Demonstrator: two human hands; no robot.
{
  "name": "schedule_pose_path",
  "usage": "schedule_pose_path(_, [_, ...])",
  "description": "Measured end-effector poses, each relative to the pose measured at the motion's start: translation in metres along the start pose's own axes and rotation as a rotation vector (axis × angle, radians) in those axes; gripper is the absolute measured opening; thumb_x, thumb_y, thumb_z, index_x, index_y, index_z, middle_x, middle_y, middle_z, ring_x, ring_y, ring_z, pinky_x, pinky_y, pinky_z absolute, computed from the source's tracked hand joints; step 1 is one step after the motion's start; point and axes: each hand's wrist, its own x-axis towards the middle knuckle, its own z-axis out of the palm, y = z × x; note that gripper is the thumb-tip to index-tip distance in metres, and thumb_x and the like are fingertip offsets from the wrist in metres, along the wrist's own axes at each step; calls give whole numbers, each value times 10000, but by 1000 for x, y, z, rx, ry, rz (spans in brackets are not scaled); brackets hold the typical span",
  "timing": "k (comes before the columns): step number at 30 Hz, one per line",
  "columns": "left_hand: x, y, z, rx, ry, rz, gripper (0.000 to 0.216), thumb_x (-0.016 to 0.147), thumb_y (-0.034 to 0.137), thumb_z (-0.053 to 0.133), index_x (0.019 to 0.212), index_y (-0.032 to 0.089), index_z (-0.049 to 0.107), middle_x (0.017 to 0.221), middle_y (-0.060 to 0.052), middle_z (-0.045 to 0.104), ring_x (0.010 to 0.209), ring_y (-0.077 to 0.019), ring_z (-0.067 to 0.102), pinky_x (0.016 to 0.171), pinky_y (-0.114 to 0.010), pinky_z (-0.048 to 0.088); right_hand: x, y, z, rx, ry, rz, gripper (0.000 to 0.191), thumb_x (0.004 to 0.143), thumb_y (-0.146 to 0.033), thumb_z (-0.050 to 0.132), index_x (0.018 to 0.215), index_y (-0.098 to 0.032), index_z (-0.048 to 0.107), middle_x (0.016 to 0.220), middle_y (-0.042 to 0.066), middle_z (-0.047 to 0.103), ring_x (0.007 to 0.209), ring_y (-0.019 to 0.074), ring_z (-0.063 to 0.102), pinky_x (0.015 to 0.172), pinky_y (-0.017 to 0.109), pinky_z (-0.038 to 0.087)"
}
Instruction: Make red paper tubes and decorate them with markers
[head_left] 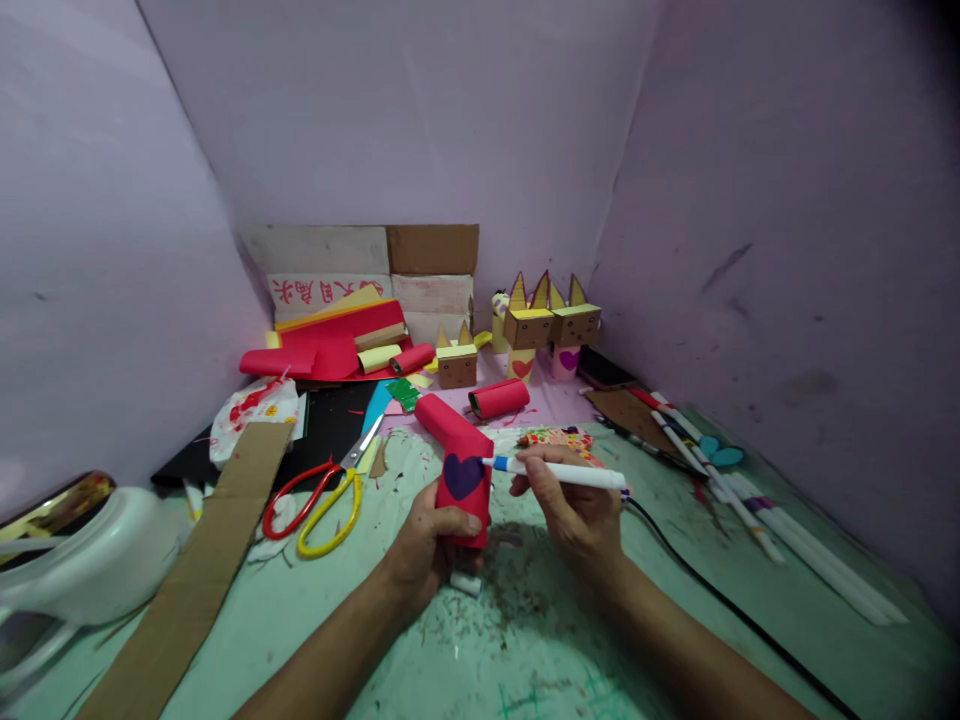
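My left hand (435, 540) is closed round the lower part of a red paper tube (480, 510), thumb across its front. On the tube's face is a dark purple heart (463, 476). In my right hand (574, 510) is a white marker (577, 473) with a blue band, pinched between fingers and thumb, its tip at the heart's right edge. Another red piece (435, 415) adjoins the tube's top; I cannot tell whether they are joined. Below my left hand lies a small white cap (466, 583).
Scissors (330, 505) with red and yellow handles and a cardboard strip (202, 560) lie left, beside a white watering can (105, 560). Behind stand cardboard-headed figures (529, 328), a small eared box (457, 366) and a red roll (499, 399). A black cable (712, 590) and white sticks (810, 545) lie right.
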Motion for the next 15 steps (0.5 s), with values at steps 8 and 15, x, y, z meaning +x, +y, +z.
schedule_pose_path(8, [2, -3, -1, 7, -4, 12, 399, 448, 196, 709, 827, 151, 596, 582, 30, 582, 458, -117, 493, 381, -234, 423, -3, 1, 2, 28, -46, 71, 135, 901, -261, 614, 800, -201, 680, 600, -10, 642, 539, 139, 614, 519, 238, 486])
schedule_pose_path(15, [3, -3, 0, 14, 0, 14, 431, 456, 187, 721, 864, 158, 586, 577, 45, 569, 468, -117, 495, 389, -231, 437, -2, 0, 2, 25, -14, 87, 172, 897, -298, 616, 775, -190, 672, 575, -8, 636, 504, 136, 599, 483, 236, 475])
